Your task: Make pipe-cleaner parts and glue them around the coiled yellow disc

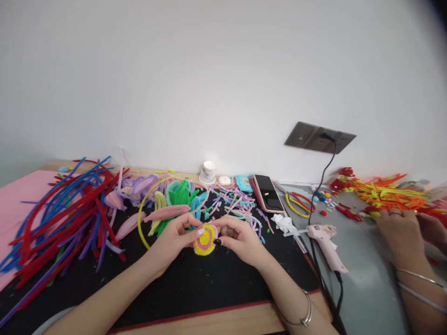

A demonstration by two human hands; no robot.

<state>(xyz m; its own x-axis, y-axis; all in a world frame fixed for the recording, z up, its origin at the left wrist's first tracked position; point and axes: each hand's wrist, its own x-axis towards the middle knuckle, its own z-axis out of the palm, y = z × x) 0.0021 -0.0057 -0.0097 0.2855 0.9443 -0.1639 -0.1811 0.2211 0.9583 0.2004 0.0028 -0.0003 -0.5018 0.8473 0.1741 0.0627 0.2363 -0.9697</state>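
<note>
Between my two hands, just above the black mat (223, 284), is a round coil of yellow and pink pipe cleaner (205, 243). My left hand (179, 236) pinches its left side, thumb in front. On the opposite edge, my right hand (239, 237) grips the coil with thumb and fingers. Behind my left hand lie a pink pipe-cleaner petal (166, 212) and green looped leaves (181, 193). Many short cut pieces of pipe cleaner (237, 202) are scattered beyond my right hand.
Long red, blue and purple pipe cleaners (80, 214) heap at the left. A phone (268, 193), yellow-handled scissors (296, 204) and paper cup (208, 172) stand near the wall. A pink glue gun (328, 246) with a black cord lies right, near a co-worker's hands (401, 232).
</note>
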